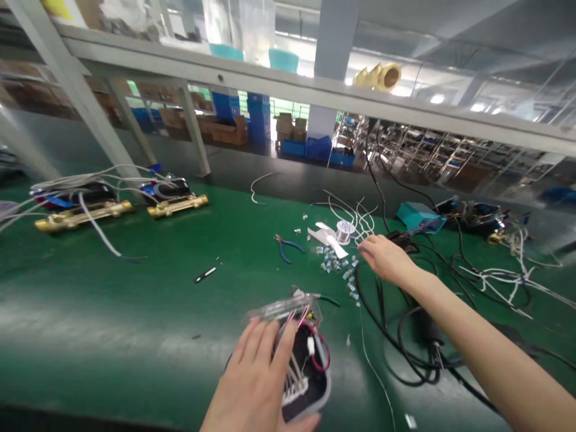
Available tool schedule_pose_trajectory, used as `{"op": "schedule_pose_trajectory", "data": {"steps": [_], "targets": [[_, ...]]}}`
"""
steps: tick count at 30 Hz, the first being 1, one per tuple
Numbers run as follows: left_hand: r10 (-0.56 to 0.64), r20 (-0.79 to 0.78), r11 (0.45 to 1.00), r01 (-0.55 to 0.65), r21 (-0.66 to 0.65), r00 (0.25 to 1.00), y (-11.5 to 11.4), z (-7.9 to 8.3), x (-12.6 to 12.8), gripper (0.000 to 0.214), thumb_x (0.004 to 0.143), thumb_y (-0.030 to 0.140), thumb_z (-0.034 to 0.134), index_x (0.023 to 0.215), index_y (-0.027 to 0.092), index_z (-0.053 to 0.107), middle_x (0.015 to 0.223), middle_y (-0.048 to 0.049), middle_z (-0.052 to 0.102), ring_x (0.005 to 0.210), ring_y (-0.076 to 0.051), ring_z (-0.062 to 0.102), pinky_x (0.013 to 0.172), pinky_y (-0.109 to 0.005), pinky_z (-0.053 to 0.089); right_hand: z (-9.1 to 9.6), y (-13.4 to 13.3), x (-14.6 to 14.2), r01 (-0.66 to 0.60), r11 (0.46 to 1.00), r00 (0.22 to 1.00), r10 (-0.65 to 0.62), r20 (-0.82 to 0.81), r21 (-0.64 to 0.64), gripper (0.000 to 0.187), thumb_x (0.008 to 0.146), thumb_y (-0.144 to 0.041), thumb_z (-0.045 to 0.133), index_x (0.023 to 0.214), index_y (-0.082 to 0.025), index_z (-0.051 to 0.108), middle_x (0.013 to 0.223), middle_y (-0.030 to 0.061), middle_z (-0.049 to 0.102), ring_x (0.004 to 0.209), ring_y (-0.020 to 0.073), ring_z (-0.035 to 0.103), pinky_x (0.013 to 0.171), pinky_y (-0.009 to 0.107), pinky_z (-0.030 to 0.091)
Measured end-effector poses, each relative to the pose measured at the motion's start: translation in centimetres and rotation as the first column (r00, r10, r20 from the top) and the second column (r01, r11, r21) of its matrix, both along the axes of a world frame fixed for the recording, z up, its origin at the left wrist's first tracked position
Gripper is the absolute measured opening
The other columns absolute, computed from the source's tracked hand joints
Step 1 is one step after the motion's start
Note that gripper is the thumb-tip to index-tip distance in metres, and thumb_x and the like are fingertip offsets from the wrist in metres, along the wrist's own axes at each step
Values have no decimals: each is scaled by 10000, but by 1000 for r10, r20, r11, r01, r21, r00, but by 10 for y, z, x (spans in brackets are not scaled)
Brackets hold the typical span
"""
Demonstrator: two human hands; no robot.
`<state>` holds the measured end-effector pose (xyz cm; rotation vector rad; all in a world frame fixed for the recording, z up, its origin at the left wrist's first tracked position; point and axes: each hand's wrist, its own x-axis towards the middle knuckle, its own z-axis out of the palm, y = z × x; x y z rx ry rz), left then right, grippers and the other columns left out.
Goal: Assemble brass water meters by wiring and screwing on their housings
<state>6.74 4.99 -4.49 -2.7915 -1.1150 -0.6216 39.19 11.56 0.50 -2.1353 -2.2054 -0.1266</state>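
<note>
My left hand (258, 375) grips an open black housing (319, 384) at the front of the bench, fingers across its top and thumb by the lower edge. Red and white wires, a white connector (311, 345) and a clear cover (276, 309) show on the housing; my fingers hide part of it. My right hand (384, 258) reaches over the bench, its loosely bent fingers beside a solder spool (345, 231) and thin white wires (362, 219). I see nothing in its fingers. Small metallic pieces (330, 261) lie scattered just left of it.
Blue-handled cutters (288, 247) and a black-and-white tool (206, 275) lie on the green mat. Brass-fitted assemblies (177, 205) with cables stand left. Black cables (405, 354) loop under my right arm, near a teal box (418, 216). A shelf beam (288, 75) spans above.
</note>
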Motion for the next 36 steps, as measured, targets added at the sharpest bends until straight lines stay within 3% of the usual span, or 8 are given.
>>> {"op": "schedule_pose_trajectory", "data": {"steps": [6,12,17,20,22,25,29,36], "targets": [[34,-56,991,-41,-129,998,-14,27,12,921,583,580,698,1340,140,413,1255,-144,545,1192,-333,483,1104,-565,249,-27,-102,-74,-35,999,919,39,-392,17,300,942,-334,378,1036,-208,634,1018,52,672,929,171,608,822,291,462],[15,52,999,-13,-40,999,-21,25,-1,872,643,596,682,1335,149,399,1350,-152,454,1292,-348,362,1111,-565,230,-70,-153,-134,-68,988,242,-122,-963,-142,390,880,-519,473,1080,-201,578,971,53,672,916,191,613,805,306,465],[249,257,960,-203,-193,934,-36,9,-36,580,818,510,540,1277,187,391,1266,-127,484,1206,-304,446,998,-518,402,-79,-152,-154,-83,991,-33,-112,-993,-109,398,848,-505,546,1089,-188,554,927,44,647,861,161,600,800,284,460],[449,270,804,-254,-537,851,-48,-7,-49,563,818,543,530,1243,206,379,1087,-100,590,973,-281,598,842,-497,502,-84,-154,-157,-76,990,-117,-125,-985,-116,420,834,-509,567,1101,-187,541,879,32,625,785,142,579,752,269,461],[467,308,634,-72,-770,829,-54,-15,-49,548,835,533,520,1259,230,351,1076,-82,622,883,-244,640,792,-446,536,-88,-158,-159,-70,988,-150,-148,-977,-139,440,836,-519,561,1120,-185,528,862,27,614,764,136,569,738,264,455],[478,500,450,289,-845,722,-57,-24,-42,533,849,462,545,1286,246,332,1236,-87,581,1002,-220,632,888,-389,520,-92,-163,-164,-38,987,-182,-159,-970,-155,454,844,-526,546,1156,-198,511,877,26,620,767,135,571,750,266,449],[585,603,342,510,-789,541,-56,-31,-37,595,815,369,624,1307,223,323,1294,-106,555,1112,-233,592,960,-376,483,-89,-164,-174,8,991,-230,-128,-965,-134,445,805,-461,630,1155,-222,496,1078,58,638,953,168,598,888,299,434],[744,489,217,528,-821,455,-44,-15,-33,576,798,375,651,1287,197,404,1249,-131,589,1014,-259,644,846,-378,545,-76,-151,-187,71,987,-250,-126,-960,-148,447,786,-479,638,1084,-185,485,1063,82,661,976,177,608,907,307,438]]}}
